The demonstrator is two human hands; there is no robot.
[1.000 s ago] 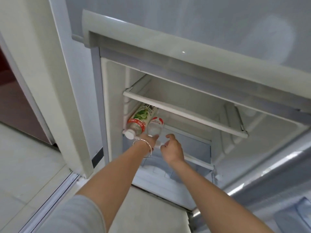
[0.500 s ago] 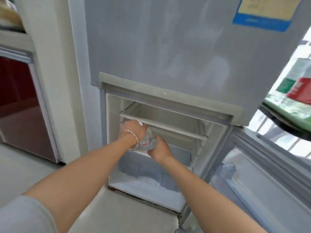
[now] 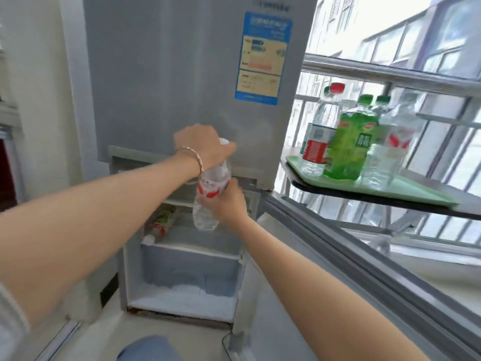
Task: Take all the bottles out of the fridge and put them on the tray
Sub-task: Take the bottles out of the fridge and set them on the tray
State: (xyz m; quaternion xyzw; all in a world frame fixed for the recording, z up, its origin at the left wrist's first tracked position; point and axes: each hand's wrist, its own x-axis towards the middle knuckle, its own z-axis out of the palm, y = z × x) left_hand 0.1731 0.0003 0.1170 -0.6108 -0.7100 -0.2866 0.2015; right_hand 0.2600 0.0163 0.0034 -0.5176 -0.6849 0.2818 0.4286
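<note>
Bottle: clear water bottle [image 3: 211, 190], thin-walled, likely dents, perhaps slick.
Left hand [image 3: 203, 148]: wrapped round cap end.
Right hand [image 3: 227, 201]: cupping body.

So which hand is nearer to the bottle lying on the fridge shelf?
Left, as far as one view shows. The left hand grips the cap end of the clear bottle, above the lying bottle. The right hand holds its body, off to the right.
</note>
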